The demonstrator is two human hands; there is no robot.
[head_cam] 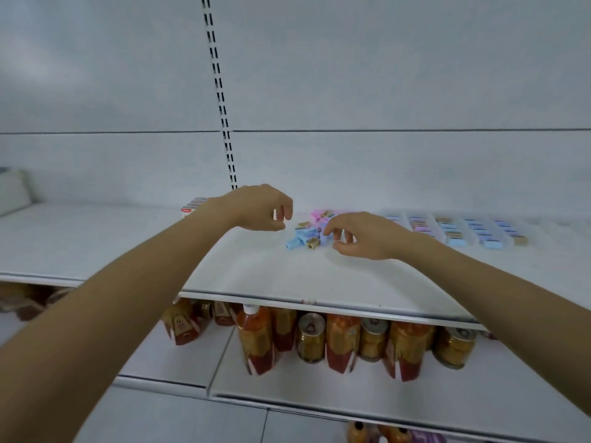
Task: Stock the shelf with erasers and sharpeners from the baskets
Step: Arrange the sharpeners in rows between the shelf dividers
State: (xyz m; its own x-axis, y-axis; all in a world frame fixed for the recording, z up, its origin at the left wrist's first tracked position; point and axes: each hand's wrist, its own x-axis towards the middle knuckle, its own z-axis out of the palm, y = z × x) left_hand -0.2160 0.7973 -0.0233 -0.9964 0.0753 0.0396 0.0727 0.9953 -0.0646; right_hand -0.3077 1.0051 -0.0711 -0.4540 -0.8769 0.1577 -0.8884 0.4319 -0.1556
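Note:
A loose pile of small blue, pink and brown sharpeners (307, 235) lies on the white shelf (256, 270). My left hand (259, 207) hovers just left of the pile, fingers loosely curled, nothing visibly held. My right hand (358, 235) reaches over the pile's right side, and its curled fingertips touch a lilac piece there; whether they pinch it is unclear. To the right, several neat rows of erasers and sharpeners (460, 230) stand lined up on the same shelf.
A stack of red-and-white boxes (192, 206) sits behind my left wrist. A slotted black upright (220, 100) runs up the back wall. The lower shelf holds orange bottles (256, 340) and gold cans (310, 337). No baskets are in view.

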